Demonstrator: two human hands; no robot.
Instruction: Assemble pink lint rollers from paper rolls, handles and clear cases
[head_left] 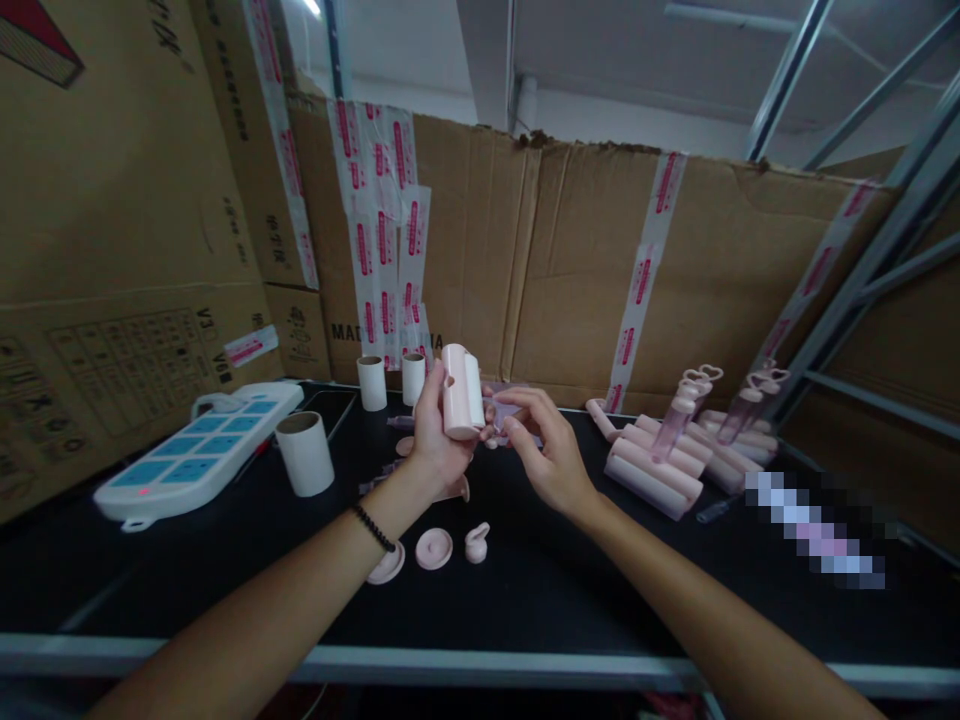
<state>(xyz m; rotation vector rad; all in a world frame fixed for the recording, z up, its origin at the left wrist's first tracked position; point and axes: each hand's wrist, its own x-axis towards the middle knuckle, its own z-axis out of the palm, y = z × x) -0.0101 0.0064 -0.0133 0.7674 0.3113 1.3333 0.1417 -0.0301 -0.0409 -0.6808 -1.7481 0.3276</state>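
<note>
My left hand (439,440) is wrapped round a pale pink casing (459,400) with a small round hole, a white roll-like part showing along its right side. Just right of the casing, my right hand (551,440) has its thumb and fingers pinched on a translucent purple piece (508,412); its exact shape is partly hidden. On the black table below lie two round pink discs (433,548) and a small pink cap with a loop (477,543). Further pink and purple parts are partly covered by my left wrist.
A white power strip (206,450) and white paper rolls (306,455) stand at left. At right lie several pink roller units (654,465), some with upright translucent purple tubes topped by heart-shaped loops (681,410). Taped cardboard walls (480,240) enclose the black table (562,610).
</note>
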